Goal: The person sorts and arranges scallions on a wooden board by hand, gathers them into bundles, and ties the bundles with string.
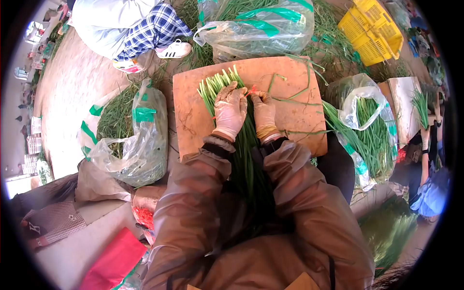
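Observation:
A bunch of long green stalks, like garlic chives (248,162), lies over the wooden board (295,116), its pale cut ends at the far left and its leaves running down to my lap. My left hand (230,113), in a thin see-through glove, is closed over the bunch near the cut ends. Beside it, my gloved right hand (264,115) pinches a thin red tie (252,90) between thumb and finger. The tie's path round the stalks is mostly hidden by my hands. Loose green blades are scattered on the board's right half.
Clear bags of greens stand left (150,159), right (386,145) and beyond the board (270,38). A yellow crate (371,31) is at the far right. One person (116,24) sits at the upper left; another's arm (425,154) holds greens at the right.

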The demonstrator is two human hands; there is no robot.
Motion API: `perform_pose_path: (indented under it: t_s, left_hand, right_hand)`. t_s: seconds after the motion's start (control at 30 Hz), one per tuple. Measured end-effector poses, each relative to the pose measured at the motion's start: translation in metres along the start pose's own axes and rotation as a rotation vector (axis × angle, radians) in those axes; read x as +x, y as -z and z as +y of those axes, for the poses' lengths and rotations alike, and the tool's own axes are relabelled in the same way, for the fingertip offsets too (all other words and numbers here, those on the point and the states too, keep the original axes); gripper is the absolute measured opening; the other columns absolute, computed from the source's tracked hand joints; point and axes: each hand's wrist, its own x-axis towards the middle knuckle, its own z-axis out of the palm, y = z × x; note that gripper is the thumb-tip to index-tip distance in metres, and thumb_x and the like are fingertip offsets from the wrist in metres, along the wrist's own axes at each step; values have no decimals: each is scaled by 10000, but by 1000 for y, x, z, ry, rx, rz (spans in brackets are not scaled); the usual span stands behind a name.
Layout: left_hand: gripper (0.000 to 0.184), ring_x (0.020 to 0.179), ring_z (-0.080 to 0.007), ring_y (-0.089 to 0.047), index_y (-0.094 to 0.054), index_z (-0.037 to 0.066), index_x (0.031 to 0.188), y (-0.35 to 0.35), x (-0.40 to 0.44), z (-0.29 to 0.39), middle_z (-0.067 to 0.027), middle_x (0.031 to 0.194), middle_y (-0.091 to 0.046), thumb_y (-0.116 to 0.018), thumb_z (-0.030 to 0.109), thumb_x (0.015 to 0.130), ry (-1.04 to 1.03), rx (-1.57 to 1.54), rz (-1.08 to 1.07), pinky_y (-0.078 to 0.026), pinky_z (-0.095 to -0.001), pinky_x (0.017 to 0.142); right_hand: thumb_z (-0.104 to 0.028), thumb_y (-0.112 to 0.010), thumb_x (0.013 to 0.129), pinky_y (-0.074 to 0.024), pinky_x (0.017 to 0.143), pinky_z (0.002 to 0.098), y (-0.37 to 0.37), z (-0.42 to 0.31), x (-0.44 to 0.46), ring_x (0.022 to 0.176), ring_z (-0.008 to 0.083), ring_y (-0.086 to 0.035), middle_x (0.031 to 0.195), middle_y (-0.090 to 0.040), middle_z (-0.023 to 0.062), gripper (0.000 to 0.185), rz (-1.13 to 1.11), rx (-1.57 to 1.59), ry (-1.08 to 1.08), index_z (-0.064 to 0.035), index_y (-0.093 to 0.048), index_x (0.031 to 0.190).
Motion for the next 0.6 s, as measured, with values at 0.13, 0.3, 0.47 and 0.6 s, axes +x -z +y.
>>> perform_pose_path:
  t_s: [0.13,0.3,0.47,0.6]
  left_hand:
    - [228,1105,-333,-579,-672,80,1016,2,2,5,-158,1118,-646,-636,103,793,13,43,-18,-402,-448,1012]
    - [230,1126,-326,-573,-675,78,1022,1,3,5,-159,1130,-646,-634,106,797,33,10,-23,-388,-445,1032]
    - [239,1143,-336,-564,-679,72,1032,4,5,5,-159,1142,-648,-649,120,800,10,56,-69,-385,-447,1035]
    - [375,1179,-348,-535,-650,73,1104,9,8,1,-169,1215,-611,-727,158,747,16,-7,-152,-374,-446,1047]
  right_hand:
    - [-133,-637,888,-470,701,280,2,3,-4,749,133,-591,806,-681,65,120,-16,18,8,-23,-684,901]
    - [-74,-620,902,-460,771,245,6,3,-6,817,111,-583,896,-678,37,87,-177,351,8,-22,-682,934]
    - [-67,-631,906,-452,785,227,10,-17,-7,827,81,-579,910,-669,14,73,-235,476,-190,-17,-678,931]
    - [-45,-636,900,-462,772,233,14,-28,-9,839,82,-583,933,-664,25,57,-211,426,-12,-15,-657,944]
